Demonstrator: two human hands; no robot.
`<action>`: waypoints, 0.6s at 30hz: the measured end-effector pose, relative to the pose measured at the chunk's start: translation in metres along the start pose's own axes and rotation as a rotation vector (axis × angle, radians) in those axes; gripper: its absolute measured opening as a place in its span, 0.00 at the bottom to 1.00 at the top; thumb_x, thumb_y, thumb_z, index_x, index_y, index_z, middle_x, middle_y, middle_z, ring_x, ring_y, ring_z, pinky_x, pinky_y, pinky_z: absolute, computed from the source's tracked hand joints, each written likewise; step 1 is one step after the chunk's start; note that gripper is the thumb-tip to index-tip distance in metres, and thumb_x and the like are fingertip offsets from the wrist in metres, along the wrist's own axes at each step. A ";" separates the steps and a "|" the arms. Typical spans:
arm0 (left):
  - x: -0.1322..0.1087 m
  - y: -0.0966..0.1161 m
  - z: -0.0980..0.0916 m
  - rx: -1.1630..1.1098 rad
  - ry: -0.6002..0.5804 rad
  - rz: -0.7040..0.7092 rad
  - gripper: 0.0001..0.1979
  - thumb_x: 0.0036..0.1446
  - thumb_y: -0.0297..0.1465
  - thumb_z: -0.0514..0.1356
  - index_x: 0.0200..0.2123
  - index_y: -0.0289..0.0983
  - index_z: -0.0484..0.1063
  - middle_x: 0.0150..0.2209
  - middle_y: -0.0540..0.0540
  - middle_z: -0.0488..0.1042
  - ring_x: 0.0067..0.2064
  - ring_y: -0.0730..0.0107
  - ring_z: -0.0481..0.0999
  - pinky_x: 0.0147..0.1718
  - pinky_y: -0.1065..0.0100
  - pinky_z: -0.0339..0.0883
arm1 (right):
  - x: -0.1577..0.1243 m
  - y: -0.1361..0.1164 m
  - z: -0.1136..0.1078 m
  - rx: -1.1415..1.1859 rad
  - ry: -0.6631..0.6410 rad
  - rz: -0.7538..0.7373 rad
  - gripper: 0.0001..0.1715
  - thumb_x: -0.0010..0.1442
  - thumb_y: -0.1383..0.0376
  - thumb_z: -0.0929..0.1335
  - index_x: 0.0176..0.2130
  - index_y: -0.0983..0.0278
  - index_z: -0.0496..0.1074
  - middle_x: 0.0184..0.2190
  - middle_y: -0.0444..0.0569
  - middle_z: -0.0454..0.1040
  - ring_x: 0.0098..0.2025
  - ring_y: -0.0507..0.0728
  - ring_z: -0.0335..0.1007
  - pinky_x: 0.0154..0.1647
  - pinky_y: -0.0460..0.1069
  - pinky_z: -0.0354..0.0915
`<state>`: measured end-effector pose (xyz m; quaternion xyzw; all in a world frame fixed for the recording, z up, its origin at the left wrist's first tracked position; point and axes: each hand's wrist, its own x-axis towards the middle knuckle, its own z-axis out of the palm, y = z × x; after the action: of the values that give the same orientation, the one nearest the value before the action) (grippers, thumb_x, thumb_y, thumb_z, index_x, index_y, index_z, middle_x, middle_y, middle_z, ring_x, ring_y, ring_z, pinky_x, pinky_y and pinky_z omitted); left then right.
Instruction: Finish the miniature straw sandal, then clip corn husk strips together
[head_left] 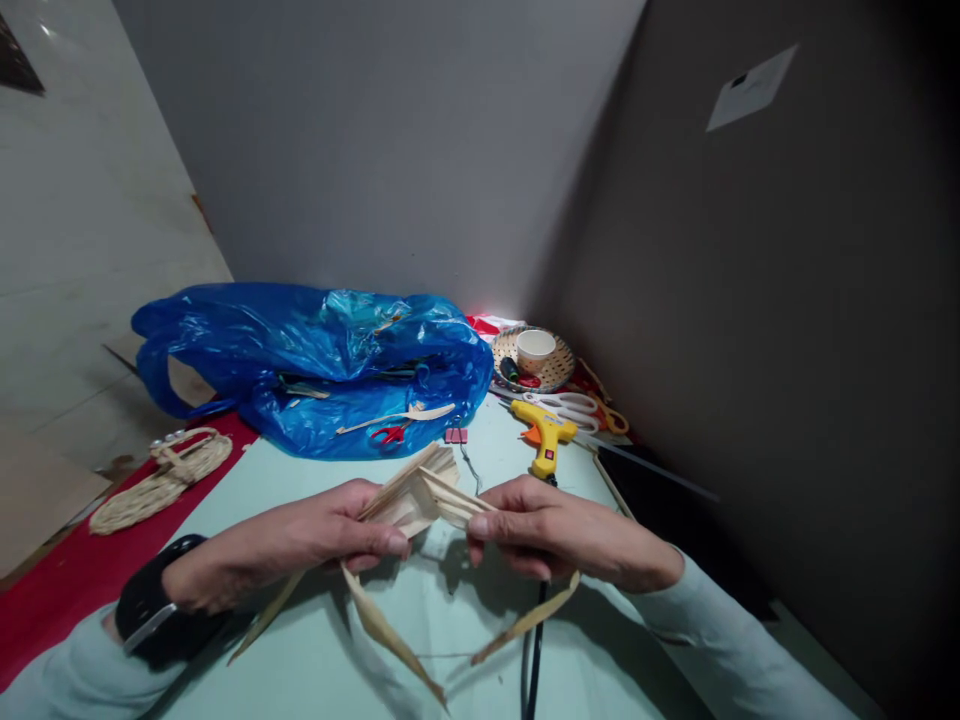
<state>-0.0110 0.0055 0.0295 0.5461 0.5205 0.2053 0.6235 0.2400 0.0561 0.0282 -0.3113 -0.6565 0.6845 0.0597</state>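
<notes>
Pale dried husk strips (409,500) are held between my two hands above the light green table surface (292,610). My left hand (345,525) pinches the wide, folded part, thumb on top. Opposite it, my right hand (532,525) grips the narrower pleated end between thumb and fingers. Long curled husk tails (390,635) hang below both hands. Just beyond my right hand lies a yellow glue gun (550,432), and a pink binder clip (456,436) is on the table past the husk.
A big blue plastic bag (300,340) covers the back left, with red scissors (390,435) on it. A woven sandal (165,480) lies at left. A basket (559,370) with a white cup (535,350) and white-handled scissors (570,405) stand back right. A black cable (535,660) runs frontward.
</notes>
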 end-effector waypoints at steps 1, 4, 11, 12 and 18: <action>0.000 0.001 0.000 0.012 -0.007 0.003 0.13 0.52 0.39 0.66 0.25 0.39 0.66 0.24 0.55 0.60 0.27 0.70 0.54 0.26 0.68 0.46 | 0.000 0.000 -0.001 -0.005 -0.001 -0.005 0.21 0.66 0.52 0.67 0.36 0.68 0.73 0.16 0.36 0.57 0.17 0.45 0.46 0.16 0.41 0.44; 0.002 0.001 -0.004 0.048 -0.039 0.021 0.13 0.52 0.38 0.66 0.25 0.39 0.68 0.24 0.54 0.60 0.27 0.70 0.54 0.25 0.68 0.47 | -0.002 -0.001 -0.001 -0.035 -0.020 0.000 0.25 0.65 0.48 0.67 0.37 0.69 0.74 0.16 0.36 0.57 0.17 0.45 0.46 0.16 0.41 0.44; 0.005 -0.002 -0.011 0.069 -0.100 0.072 0.09 0.52 0.34 0.68 0.25 0.36 0.75 0.24 0.53 0.63 0.27 0.71 0.57 0.24 0.70 0.51 | -0.003 -0.001 -0.002 -0.137 -0.054 0.069 0.26 0.65 0.48 0.66 0.38 0.69 0.76 0.16 0.37 0.57 0.17 0.45 0.47 0.15 0.40 0.46; 0.006 -0.004 -0.010 0.048 -0.101 0.084 0.09 0.52 0.35 0.68 0.26 0.36 0.76 0.23 0.53 0.64 0.27 0.71 0.59 0.25 0.70 0.52 | -0.002 0.001 -0.002 -0.145 -0.035 0.061 0.25 0.66 0.49 0.66 0.38 0.69 0.76 0.16 0.37 0.58 0.17 0.45 0.48 0.15 0.40 0.46; 0.022 -0.019 0.002 -0.190 0.040 0.162 0.15 0.47 0.36 0.71 0.38 0.37 0.79 0.34 0.45 0.80 0.36 0.63 0.75 0.35 0.67 0.66 | 0.014 0.012 0.010 -0.094 0.200 -0.083 0.23 0.70 0.53 0.60 0.34 0.67 0.70 0.18 0.38 0.59 0.18 0.47 0.50 0.18 0.42 0.49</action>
<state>-0.0069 0.0163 0.0026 0.5208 0.4650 0.3142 0.6433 0.2275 0.0527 0.0116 -0.3530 -0.6910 0.6154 0.1387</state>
